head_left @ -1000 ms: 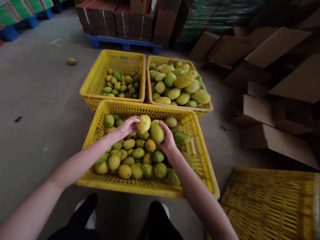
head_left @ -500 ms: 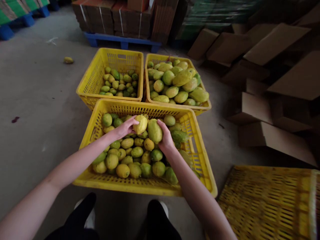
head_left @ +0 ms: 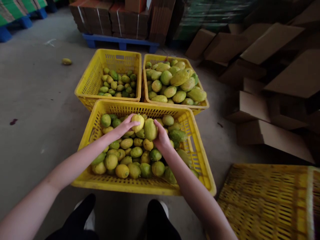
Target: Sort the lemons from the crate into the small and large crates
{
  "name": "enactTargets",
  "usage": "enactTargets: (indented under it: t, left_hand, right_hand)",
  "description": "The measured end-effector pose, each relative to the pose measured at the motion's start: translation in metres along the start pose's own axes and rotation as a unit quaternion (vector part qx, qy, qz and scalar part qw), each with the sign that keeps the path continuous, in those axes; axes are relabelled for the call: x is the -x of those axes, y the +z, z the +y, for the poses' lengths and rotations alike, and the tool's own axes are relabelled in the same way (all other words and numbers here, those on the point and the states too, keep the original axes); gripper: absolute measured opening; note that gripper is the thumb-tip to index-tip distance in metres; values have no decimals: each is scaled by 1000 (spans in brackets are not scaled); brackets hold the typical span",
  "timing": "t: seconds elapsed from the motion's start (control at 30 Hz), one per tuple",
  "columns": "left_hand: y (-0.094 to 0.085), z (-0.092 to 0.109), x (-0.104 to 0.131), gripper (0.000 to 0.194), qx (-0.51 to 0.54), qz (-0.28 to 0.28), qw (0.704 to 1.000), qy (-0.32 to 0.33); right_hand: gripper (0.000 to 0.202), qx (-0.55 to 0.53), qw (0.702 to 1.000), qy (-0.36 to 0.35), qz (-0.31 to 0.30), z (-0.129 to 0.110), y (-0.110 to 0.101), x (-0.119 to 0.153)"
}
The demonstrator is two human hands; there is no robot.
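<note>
Over the front yellow crate [head_left: 142, 188], my left hand [head_left: 127, 126] is closed around a ridged yellow citrus-like fruit [head_left: 137, 122], with the thumb across its front. Close beside it, my right hand [head_left: 162, 137] grips a larger yellow-green fruit [head_left: 150, 130] from its right side; most of the fingers are hidden behind it. Both fruits are held above the others, side by side near the crate's middle. Below them lie many loose fruits, among them a bright yellow one [head_left: 122, 171] and a long green one [head_left: 178, 135].
Behind stand two more yellow crates, the left one [head_left: 83, 81] with smaller fruits, the right one [head_left: 206, 104] heaped with larger ones. One fruit [head_left: 66, 61] lies on the floor. Open cardboard boxes [head_left: 272, 138], a slatted yellow crate [head_left: 262, 200] and a blue pallet [head_left: 122, 45] are around.
Both hands have shifted slightly left with their fruits, and the yellow-green fruit has tilted a little more upright. The whole view has also drifted slightly.
</note>
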State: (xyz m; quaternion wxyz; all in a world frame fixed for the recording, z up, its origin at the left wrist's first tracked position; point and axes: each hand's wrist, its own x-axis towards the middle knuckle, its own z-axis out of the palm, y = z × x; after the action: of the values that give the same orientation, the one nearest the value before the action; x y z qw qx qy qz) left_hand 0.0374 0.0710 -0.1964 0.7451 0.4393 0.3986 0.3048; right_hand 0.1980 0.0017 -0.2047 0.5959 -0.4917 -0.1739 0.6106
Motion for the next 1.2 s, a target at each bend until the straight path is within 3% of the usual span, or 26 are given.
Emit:
enactTargets:
  t: [0.13,0.3,0.43,0.53,0.63,0.73,0.8,0.9,1.03,1.2]
  left_hand:
    - [5,7,-2,20,145,63,985,-66]
    - [-4,16,-3,34,306,80,942,-117]
    - [-6,11,-1,36,355,61,927,-107]
    - [3,3,4,30,358,45,927,-97]
    - [16,-5,10,23,352,64,929,-93]
    - [25,-8,17,27,331,67,938,-81]
    - [27,-9,20,33,312,45,947,-65]
    - [26,-12,22,41,288,14,957,-41]
    - [23,-17,19,48,300,20,953,-46]
    - [17,1,11,52,296,46,951,-79]
  right_hand:
    - [26,-86,990,114,7,-5,2,1]
    - [28,-84,987,137,13,-7,-1,0]
    - [35,-41,998,21,45,2,3,1]
    - [59,47,993,-95,57,15,11,4]
    - [88,201,967,-154,-14,30,18,8]
    - [108,340,919,-188,-67,40,21,13]
    - [104,387,892,-229,-51,44,22,17]
    - [79,428,846,-317,-36,49,24,23]
    - [61,484,774,-392,-113,53,29,28]
    - [50,441,773,-416,-187,34,21,26]
